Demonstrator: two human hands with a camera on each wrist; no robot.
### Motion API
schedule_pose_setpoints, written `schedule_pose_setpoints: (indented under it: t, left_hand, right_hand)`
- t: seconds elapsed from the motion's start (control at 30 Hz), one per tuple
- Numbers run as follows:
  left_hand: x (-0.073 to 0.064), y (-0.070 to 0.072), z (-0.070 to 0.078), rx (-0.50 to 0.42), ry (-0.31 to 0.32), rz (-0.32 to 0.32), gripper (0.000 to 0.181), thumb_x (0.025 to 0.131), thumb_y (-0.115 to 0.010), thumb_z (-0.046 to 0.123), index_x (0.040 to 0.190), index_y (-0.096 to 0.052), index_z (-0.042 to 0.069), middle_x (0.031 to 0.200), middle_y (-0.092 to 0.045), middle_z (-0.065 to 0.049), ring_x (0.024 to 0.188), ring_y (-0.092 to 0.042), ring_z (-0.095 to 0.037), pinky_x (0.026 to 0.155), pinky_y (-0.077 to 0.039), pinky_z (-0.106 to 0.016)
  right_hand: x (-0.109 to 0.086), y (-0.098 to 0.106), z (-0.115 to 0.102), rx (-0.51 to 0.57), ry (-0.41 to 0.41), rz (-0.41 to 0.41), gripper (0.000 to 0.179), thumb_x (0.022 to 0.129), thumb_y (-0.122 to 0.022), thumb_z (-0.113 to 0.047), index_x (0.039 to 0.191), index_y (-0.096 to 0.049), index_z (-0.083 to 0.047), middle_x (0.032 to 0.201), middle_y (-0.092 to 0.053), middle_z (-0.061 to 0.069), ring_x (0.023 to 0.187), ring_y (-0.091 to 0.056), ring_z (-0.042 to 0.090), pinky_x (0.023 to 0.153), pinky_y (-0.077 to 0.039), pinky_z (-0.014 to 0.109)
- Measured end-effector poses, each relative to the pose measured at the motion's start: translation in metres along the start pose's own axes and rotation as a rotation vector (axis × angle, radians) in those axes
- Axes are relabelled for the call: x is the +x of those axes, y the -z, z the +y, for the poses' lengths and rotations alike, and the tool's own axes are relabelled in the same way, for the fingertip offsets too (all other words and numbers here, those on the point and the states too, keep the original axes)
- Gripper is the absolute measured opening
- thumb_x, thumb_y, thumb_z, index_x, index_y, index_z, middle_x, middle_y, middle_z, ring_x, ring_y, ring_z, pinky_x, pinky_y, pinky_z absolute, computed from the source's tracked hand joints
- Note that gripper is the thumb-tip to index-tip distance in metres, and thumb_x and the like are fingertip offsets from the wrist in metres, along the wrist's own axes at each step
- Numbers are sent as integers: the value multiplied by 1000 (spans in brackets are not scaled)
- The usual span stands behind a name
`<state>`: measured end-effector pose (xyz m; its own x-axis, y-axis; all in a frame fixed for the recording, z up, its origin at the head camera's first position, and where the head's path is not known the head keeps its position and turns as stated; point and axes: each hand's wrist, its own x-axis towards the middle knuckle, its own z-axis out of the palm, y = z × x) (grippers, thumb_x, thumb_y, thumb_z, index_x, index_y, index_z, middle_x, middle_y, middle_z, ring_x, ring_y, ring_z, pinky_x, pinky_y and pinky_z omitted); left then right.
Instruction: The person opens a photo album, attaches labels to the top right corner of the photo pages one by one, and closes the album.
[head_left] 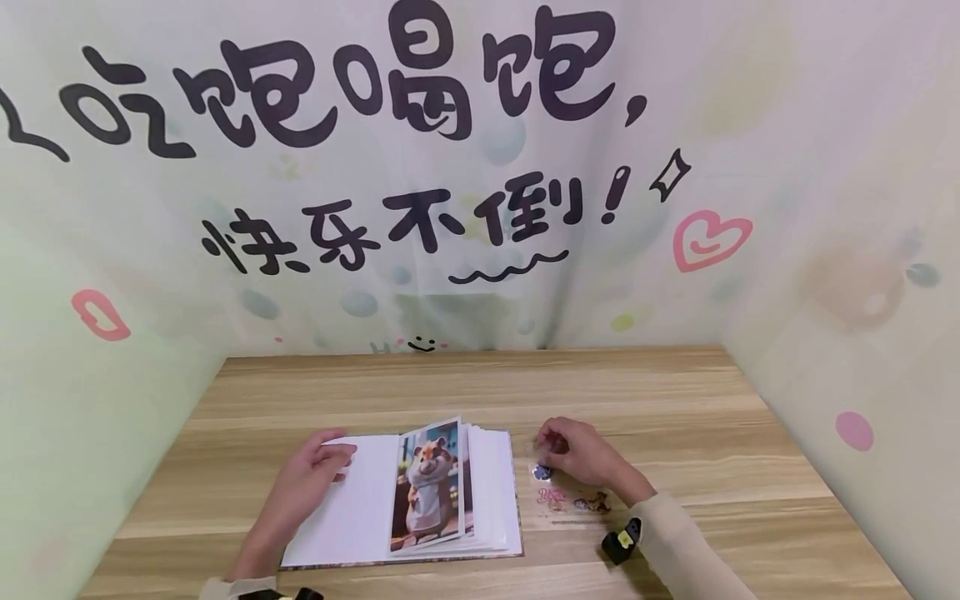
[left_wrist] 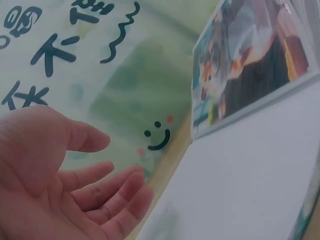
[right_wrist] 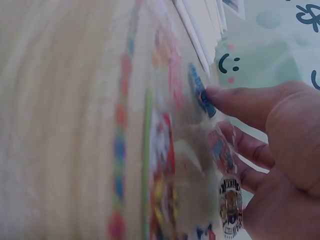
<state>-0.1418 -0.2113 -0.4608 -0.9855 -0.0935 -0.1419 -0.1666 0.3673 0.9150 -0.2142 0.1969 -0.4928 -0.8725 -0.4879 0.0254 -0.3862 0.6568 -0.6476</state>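
Note:
An open photo album [head_left: 345, 517] lies on the table, with a blank white page on the left. A hamster picture [head_left: 428, 498] shows on the raised sleeve pages near its middle. My left hand [head_left: 307, 475] is over the album's left page near its upper left edge, and its fingers are loosely bent with nothing in them, as the left wrist view shows. To the right of the album, my right hand [head_left: 581, 450] pinches the upper edge of a clear sticker sheet [head_left: 562, 518]. In the right wrist view the thumb touches a blue sticker [right_wrist: 202, 95], while the other fingers are behind the sheet.
The wooden table [head_left: 712, 417] runs back to a printed curtain [head_left: 360, 325] with large dark lettering. Similar fabric hangs at the left and right sides. A black wrist camera [head_left: 621, 542] is strapped at the right sleeve [head_left: 686, 542].

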Motion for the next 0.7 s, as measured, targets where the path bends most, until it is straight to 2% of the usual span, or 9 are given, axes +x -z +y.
schedule_pose_setpoints:
  t: [0.3, 0.5, 0.7]
  left_hand:
    - [2, -24, 9, -17, -31, -15, 36, 99, -57, 10, 134, -54, 1, 119, -68, -20, 108, -66, -28, 81, -57, -29]
    - [3, -35, 12, -36, -48, -51, 37, 99, -57, 10, 135, -54, 0, 118, -68, -20, 106, -66, -27, 82, -57, -33]
    - [3, -46, 17, -62, -78, -77, 34, 99, -58, 9, 132, -56, 2, 115, -69, -17, 104, -66, -26, 81, -57, -32]
  right_hand:
    - [-1, 4, -3, 13, 51, 1, 15, 89, -70, -1, 98, -65, -11, 93, -66, -2, 86, -61, 10, 77, -53, 27]
    - [-2, 10, -7, 46, 69, -28, 7, 93, -65, -3, 98, -66, -9, 89, -67, 1, 83, -60, 11, 73, -53, 25]
    - [-1, 17, -13, 80, 133, -34, 9, 90, -66, 1, 95, -67, -7, 84, -66, -4, 79, -60, 10, 67, -52, 25]
